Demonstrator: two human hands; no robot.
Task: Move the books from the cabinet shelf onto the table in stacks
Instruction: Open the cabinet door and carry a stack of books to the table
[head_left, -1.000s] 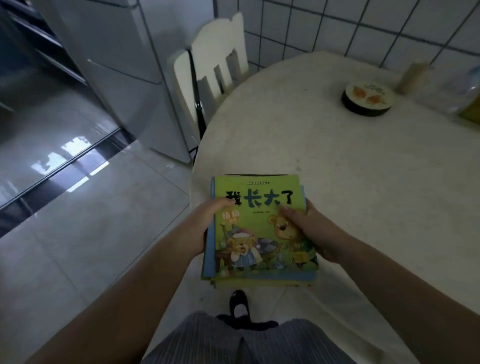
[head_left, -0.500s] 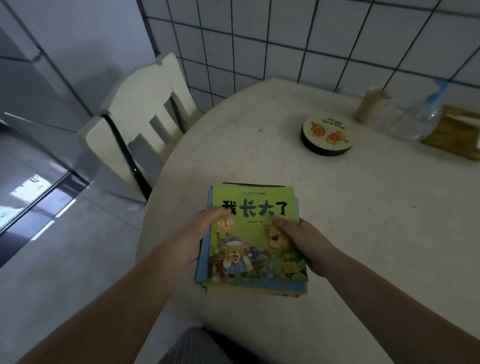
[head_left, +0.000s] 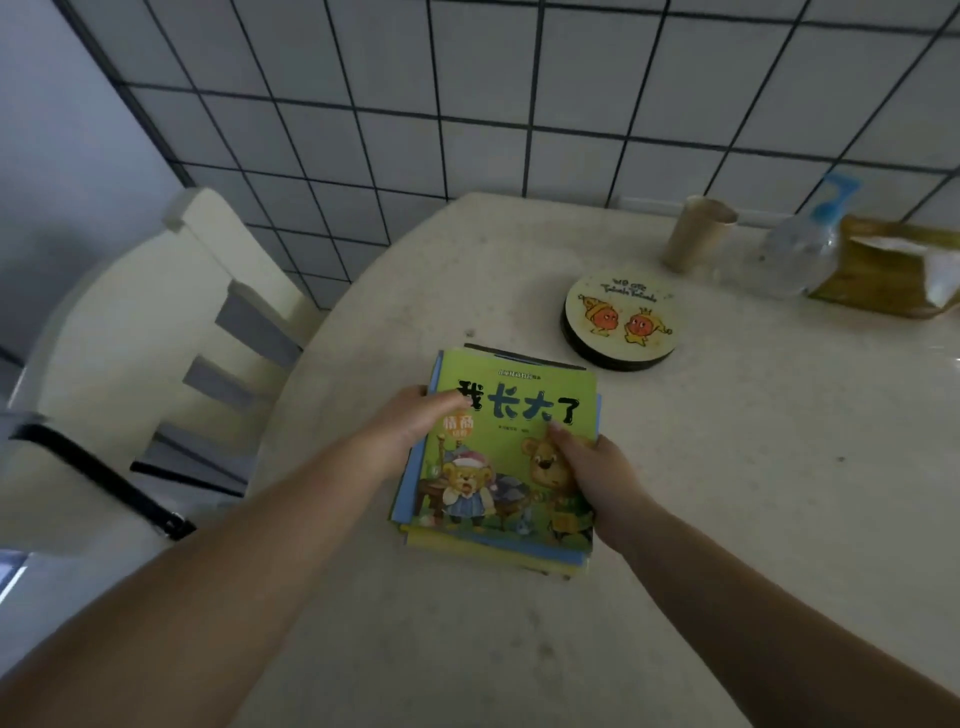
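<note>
Left hand and right hand grip opposite sides of a stack of books on the table, near a round tin.

Two bare arms show, with no sleeves on them at all. The left hand and the right hand wear nothing: no gloves, no rings, no watch or band at the wrists. The fingernails are short and plain.
</note>
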